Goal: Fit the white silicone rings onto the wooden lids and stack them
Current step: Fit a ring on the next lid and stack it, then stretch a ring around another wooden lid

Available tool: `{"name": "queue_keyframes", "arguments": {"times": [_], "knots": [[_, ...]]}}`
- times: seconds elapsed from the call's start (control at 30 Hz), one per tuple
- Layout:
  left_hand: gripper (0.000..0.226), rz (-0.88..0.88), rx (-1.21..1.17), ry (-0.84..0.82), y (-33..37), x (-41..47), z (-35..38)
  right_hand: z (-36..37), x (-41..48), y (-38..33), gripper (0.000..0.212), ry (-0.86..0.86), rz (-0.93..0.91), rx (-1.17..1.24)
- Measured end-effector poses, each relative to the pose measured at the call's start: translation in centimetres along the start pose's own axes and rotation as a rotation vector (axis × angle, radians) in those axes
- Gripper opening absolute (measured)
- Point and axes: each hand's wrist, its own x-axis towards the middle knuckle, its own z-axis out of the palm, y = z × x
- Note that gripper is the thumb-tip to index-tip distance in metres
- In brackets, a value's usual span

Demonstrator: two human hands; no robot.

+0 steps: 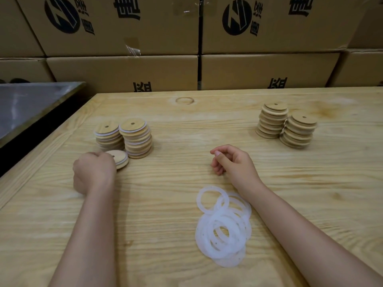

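1. Curling its fingers onto the near edge of a single wooden lid [120, 159], the left hand [94, 172] holds it flat on the table [165, 125], just in front of two ringed stacks [135, 137]
2. The right hand [234, 162] sits mid-table, fingers loosely curled, holding nothing
3. White silicone rings [223, 226] lie heaped beside the right forearm; two bare-lid stacks [286, 126] stand far right

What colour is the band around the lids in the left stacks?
White: a thin rim on the lids of the left stacks, clearest in the head view.
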Motion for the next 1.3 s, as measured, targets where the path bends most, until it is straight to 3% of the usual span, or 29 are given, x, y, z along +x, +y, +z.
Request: {"name": "queue_keyframes", "arguments": {"times": [0.2,0.3,0.43,0.8,0.9,1.0,1.1,1.2,1.3], "knots": [[0.036,0.073,0.002,-0.003,0.1,-0.4,0.1,0.0,-0.1,-0.1,0.015,0.0,-0.005,0.015],[0.046,0.133,-0.082,-0.019,0.5,-1.0,0.1,0.0,-0.1,-0.2,0.015,-0.007,-0.001,0.021],[0.057,0.173,-0.014,-0.096,0.9,-1.5,0.7,0.0,-0.1,-0.1,0.015,-0.017,0.002,0.023],[0.046,0.241,-0.067,-0.048,0.7,-1.2,0.8,0.1,-0.1,-0.3,0.016,-0.023,0.001,0.011],[0.033,0.232,-0.06,0.056,0.9,-1.6,0.5,0.0,-0.2,-0.3,0.016,-0.021,0.005,0.009],[0.021,0.478,-0.233,0.283,1.4,-2.5,0.2,0.0,-0.2,-0.4,0.016,-0.021,0.007,0.007],[0.013,0.915,-0.498,0.281,2.6,-4.8,0.2,0.0,-0.2,-0.3,0.017,-0.016,0.011,0.003],[0.014,1.195,-0.466,0.066,3.6,-8.2,1.2,0.1,-0.2,-0.4,0.016,-0.014,0.006,0.003],[0.01,1.306,-0.131,-0.328,3.3,-9.9,3.2,0.0,-0.3,-0.5,0.016,-0.017,0.0,0.0]]}}
